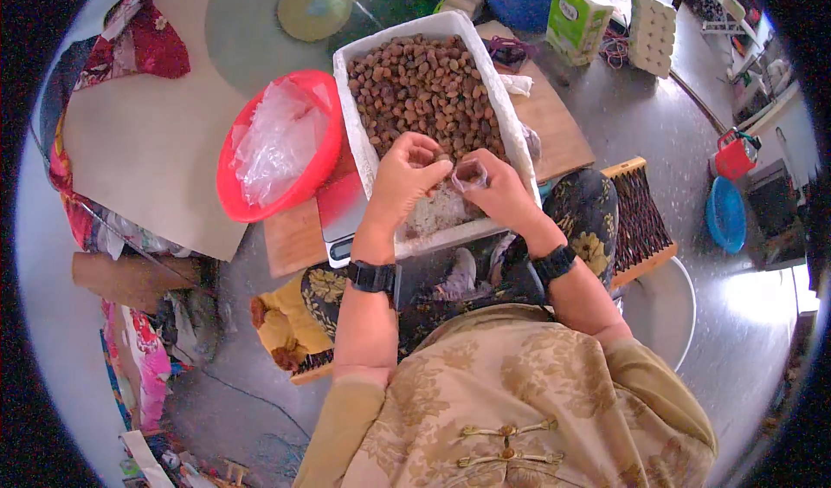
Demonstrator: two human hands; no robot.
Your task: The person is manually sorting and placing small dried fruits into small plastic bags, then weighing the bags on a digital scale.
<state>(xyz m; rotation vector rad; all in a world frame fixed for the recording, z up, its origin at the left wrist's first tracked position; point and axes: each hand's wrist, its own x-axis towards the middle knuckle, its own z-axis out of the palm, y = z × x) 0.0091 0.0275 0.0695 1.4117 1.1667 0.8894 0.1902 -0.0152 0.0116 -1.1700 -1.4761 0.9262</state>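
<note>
While the right hand (502, 192) is pinching a clear plastic piece (470, 174) above the foam box (349, 94), the left hand's (405, 176) grip is curling near-closed; can't tell what it's holding. Plastic's looking light, flexible, likely slippery: rim's best. Brown nuts (424, 90) are filling the box, probably hard, roll-prone; pinch mid-body.

Wooden board (554, 124) beneath white foam box (499, 98) and scale (344, 206).

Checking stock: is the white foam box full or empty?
Partly full: brown nut-like pieces cover the far part of the white foam box; its near end looks mostly bare.
</note>
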